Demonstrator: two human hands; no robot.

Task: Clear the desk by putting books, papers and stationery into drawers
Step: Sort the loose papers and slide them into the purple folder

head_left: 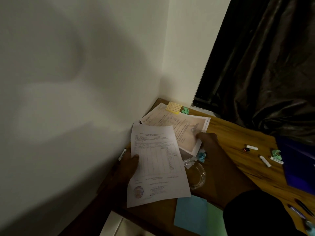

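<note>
Closest to the camera, a dark sleeve is seen running up from the lower right to the right hand, whose thumb and fingers are closed together on the near corner of a pinkish printed sheet. That sheet is spread flat on the wooden desk, on top of other papers, in the corner by the wall. A white printed sheet with a table and a round stamp is held raised above the desk's left edge by the left hand; its left margin is clamped, with the thumb laid on top and the fingers hidden beneath. A yellow sticky-note pad is set on the far end of the pinkish sheet, with a crumpled green scrap just beside it. A marker is seen against the wall behind the left hand. A clear glass dish is partly covered by the white sheet, and a crumpled blue scrap is lodged under the right wrist. A blue sheet and a green sheet are laid side by side at the near edge. Farther right, small white tubes, another green scrap, a blue folder and pens are scattered. A dark curtain is hung behind the desk.
</note>
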